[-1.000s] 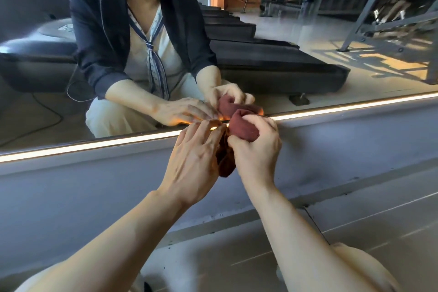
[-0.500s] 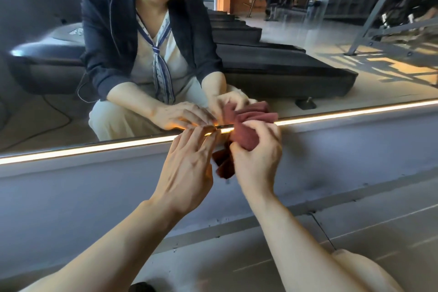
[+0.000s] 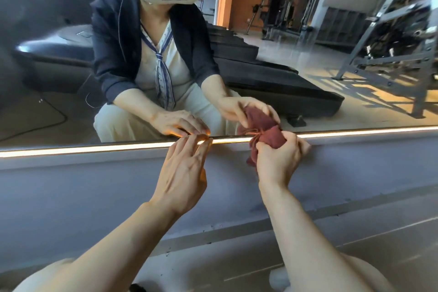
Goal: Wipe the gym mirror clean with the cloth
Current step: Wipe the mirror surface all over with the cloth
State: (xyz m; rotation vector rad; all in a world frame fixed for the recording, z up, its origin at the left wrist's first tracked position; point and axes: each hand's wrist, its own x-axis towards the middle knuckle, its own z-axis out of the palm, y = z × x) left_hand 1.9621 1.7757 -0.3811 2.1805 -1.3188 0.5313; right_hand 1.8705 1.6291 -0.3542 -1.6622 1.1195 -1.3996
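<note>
From my feed, the left edge shows the mirror [image 3: 59,66] reflecting a dark rounded machine and a cable on the floor, both too dim for me to identify further. Below the glass runs a lit strip [image 3: 83,149] along the mirror's lower edge, and under that a grey ledge [image 3: 71,185]. My left forearm comes up from the bottom edge, its elbow cut off by the frame. The left hand [image 3: 183,173] is seen from the back, fingers extended and close together, their tips touching the strip; the tips are washed out by the glow, so I cannot tell how hard they press. This grip is open and holds nothing. Above it, the reflection shows the same hand lying flat against the edge, and a crouching person in a dark jacket and headset, whose knees are partly hidden. To the right, the dark red cloth [image 3: 270,137] is bunched against the bottom edge of the mirror, touching the strip. The right hand [image 3: 279,161] has its grip closed round the cloth, fingers curled over the top, so most of the fabric is hidden; a fold hangs below the thumb side. Its forearm rises from the lower right. Far right, the mirror reflects blurred grey gym frames.
</note>
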